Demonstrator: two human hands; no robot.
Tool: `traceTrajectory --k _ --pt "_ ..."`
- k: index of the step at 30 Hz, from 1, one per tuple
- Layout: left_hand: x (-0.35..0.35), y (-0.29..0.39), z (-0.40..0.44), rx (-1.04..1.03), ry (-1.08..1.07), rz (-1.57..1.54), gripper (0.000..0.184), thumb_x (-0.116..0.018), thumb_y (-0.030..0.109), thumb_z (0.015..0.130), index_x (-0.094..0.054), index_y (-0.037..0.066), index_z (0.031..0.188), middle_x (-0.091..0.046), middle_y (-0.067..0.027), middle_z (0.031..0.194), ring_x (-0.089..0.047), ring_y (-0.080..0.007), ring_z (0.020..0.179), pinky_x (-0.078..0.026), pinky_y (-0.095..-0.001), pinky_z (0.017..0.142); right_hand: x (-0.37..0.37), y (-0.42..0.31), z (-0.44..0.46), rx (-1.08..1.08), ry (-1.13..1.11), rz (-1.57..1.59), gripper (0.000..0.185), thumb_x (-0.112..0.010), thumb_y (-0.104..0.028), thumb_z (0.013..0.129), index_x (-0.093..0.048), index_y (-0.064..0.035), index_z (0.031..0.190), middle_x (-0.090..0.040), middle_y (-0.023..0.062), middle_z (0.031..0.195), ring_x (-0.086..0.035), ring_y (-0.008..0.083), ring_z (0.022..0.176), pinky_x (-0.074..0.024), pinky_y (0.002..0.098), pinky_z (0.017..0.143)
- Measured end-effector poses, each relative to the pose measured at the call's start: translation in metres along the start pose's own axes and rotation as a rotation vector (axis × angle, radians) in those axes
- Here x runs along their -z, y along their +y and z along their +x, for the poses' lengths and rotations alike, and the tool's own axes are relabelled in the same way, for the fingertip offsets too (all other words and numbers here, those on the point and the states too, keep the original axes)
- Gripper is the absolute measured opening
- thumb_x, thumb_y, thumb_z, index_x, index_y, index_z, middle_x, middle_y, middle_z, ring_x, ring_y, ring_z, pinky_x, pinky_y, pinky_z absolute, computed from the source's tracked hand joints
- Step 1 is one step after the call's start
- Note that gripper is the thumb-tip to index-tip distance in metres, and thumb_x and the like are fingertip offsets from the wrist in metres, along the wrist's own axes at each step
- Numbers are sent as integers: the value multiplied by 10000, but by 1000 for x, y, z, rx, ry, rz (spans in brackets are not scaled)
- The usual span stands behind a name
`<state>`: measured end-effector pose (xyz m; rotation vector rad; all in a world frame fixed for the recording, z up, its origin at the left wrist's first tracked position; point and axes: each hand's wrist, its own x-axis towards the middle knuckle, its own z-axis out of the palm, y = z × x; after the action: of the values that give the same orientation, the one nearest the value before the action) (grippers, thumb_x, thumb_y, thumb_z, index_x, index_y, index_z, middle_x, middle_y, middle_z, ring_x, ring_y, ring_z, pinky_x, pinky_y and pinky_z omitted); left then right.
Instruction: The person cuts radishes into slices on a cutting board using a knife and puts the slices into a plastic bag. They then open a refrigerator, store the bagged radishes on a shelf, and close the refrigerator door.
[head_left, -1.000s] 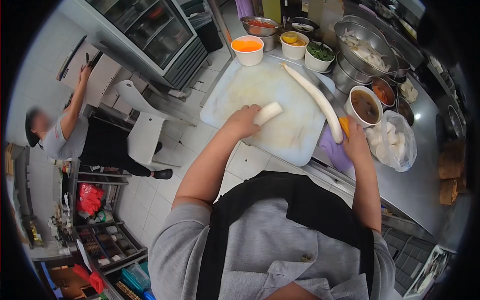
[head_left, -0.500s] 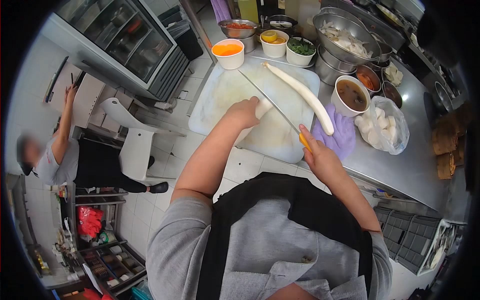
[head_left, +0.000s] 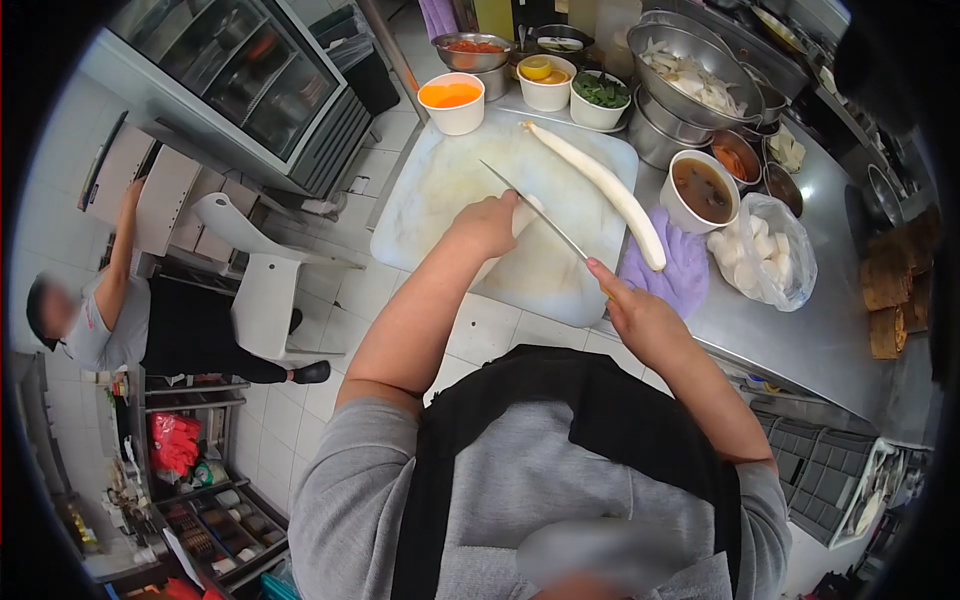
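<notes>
My left hand (head_left: 487,224) is closed on a peeled white root vegetable (head_left: 527,216), whose cut end shows past the fingers. That piece lies on the white cutting board (head_left: 425,185), and my hand and forearm hide much of it. In my right hand (head_left: 634,308) is a kitchen knife (head_left: 540,211), gripped by its handle. The blade slants across the vegetable, close beside my left fingertips; whether it is into the flesh I cannot tell. A second long peeled white root (head_left: 598,192) lies along the board's right side, its near end over a purple cloth (head_left: 668,270).
Behind the board stand tubs of orange food (head_left: 452,103), lemon (head_left: 543,82) and green leaves (head_left: 600,97). To the right are a colander of white slices (head_left: 695,82), a tub of brown liquid (head_left: 702,188) and a bag of white chunks (head_left: 765,250). Another person (head_left: 120,310) is at far left.
The knife has shifted slightly, its tip nearer to me and its blade closer to my left fingers. My left hand stays on the vegetable. The other person's raised hand is lower.
</notes>
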<state>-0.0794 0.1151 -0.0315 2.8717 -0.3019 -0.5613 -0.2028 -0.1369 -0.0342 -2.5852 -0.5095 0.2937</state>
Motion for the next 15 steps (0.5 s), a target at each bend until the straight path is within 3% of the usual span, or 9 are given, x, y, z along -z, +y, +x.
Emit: traceTrajectory --k 2,4,8,10,11,13,15 --pt "-1 -1 -1 -10 5 -4 617 -694 159 727 -436 57 1278 -605 -185 1141 -598 -333 1061 -502 -400 895 0 -6 11 -13 -22 29 650 -520 -125 917 -249 -322 1475 -604 217 745 -606 378 701 -470 474 664" --pt "8 0 -4 -7 -42 -47 632 -710 164 716 -439 62 1277 -619 -187 1106 -604 -332 1042 -504 -397 884 7 -13 32 -144 -198 -29 633 -491 -143 929 -231 -318 1480 -606 230 753 -606 385 691 -472 470 668" --pt "-2 -2 -1 -23 33 -8 622 -729 177 705 -454 45 1246 -631 -188 1085 -612 -334 1027 -505 -399 870 9 -2 40 -89 -161 73 610 -473 -159 939 -236 -313 1480 -608 239 788 -602 389 673 -481 467 681" --pt "-1 -2 4 -3 4 -40 660 -771 191 717 -447 35 1270 -615 -190 1159 -593 -341 1077 -476 -404 902 22 -4 34 -311 -244 430 611 -466 -161 940 -230 -338 1476 -599 248 773 -605 377 681 -486 470 677" --pt "3 2 7 -8 15 -39 660 -771 191 717 -447 35 1270 -615 -190 1159 -593 -341 1077 -476 -404 902 12 7 33 -307 -234 424 611 -466 -161 940 -230 -338 1476 -599 248 773 -605 377 681 -486 470 677" --pt "5 7 12 20 33 -75 641 -774 202 715 -461 20 1244 -618 -188 1157 -595 -340 1076 -475 -400 906 -25 35 28 26 92 331 622 -497 -150 931 -248 -312 1478 -614 252 919 -618 391 758 -500 449 729" --pt "7 10 18 23 18 -47 637 -775 205 715 -464 16 1237 -618 -188 1159 -595 -339 1076 -475 -399 905 -18 21 15 15 90 257 628 -505 -147 927 -250 -312 1477 -615 249 918 -619 392 779 -498 452 731"
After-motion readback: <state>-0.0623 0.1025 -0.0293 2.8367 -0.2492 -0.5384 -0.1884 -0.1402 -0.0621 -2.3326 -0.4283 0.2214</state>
